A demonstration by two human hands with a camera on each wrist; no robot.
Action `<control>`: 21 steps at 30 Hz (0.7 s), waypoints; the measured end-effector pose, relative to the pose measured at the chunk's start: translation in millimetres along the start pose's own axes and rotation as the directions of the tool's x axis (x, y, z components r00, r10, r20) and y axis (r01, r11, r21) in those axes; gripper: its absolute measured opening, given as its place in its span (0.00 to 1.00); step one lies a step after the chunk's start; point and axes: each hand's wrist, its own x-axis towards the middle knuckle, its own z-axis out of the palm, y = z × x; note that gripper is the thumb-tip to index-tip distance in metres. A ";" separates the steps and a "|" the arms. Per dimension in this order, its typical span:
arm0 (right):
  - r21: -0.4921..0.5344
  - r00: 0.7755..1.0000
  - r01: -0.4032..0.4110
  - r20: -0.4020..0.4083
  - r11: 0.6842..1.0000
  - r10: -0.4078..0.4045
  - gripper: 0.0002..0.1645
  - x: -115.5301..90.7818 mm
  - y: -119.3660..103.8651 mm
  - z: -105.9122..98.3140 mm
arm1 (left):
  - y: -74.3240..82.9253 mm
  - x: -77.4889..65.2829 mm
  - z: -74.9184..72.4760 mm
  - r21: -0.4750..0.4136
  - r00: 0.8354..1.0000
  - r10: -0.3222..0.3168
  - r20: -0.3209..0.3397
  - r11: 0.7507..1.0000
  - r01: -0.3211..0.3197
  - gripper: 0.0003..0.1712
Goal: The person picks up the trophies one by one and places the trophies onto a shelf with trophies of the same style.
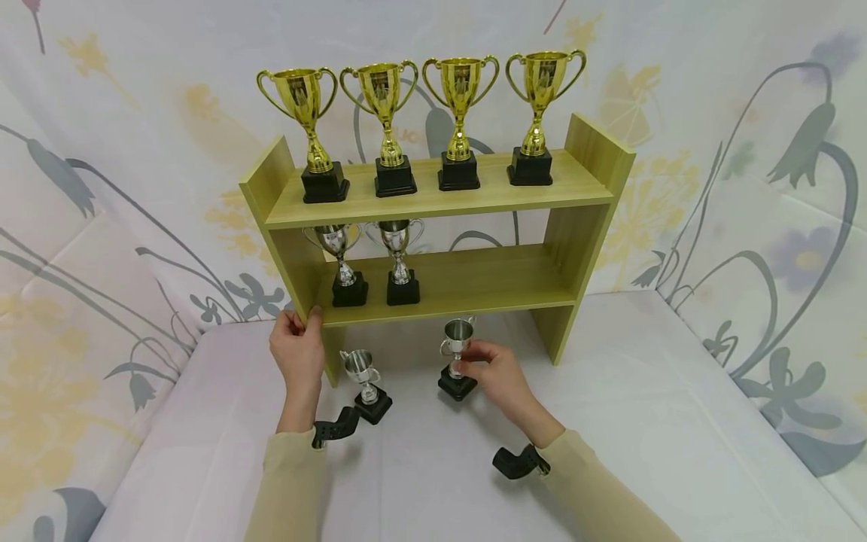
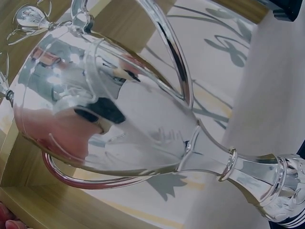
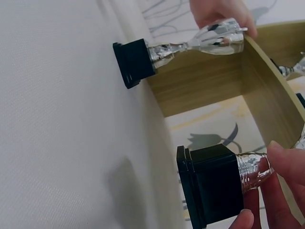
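Note:
My right hand (image 1: 494, 374) pinches the stem of a silver trophy cup (image 1: 458, 336) in front of the wooden shelf (image 1: 433, 310). In the right wrist view the trophy's black base (image 3: 214, 183) juts out beyond the fingers (image 3: 281, 210). My left hand (image 1: 298, 354) grips the front edge of the shelf's left side panel, its thumb in front. Beside the left forearm stands another silver trophy (image 1: 359, 366) on the table; its shiny cup (image 2: 105, 105) fills much of the left wrist view, where only fingertips (image 2: 7, 219) show at the corner.
Several gold trophies (image 1: 458, 83) line the shelf's top board. Two silver trophies, one at the far left (image 1: 333, 241) and one beside it (image 1: 396, 237), stand on the lower board. A white cloth (image 1: 433, 474) covers the table, and a floral backdrop (image 1: 711, 150) hangs behind.

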 end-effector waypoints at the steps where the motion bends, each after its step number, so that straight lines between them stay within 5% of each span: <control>1: -0.003 1.000 0.000 -0.001 1.000 0.000 0.13 -0.1 -0.2 -0.1 | 0.1 0.0 0.1 0.002 1.000 0.001 -0.001 1.000 -0.001 0.19; 21: 0.001 1.000 -0.014 -0.004 1.000 0.014 0.13 -2.0 -2.2 -5.4 | -0.1 -0.3 -0.4 0.001 1.000 -0.017 0.003 1.000 0.017 0.19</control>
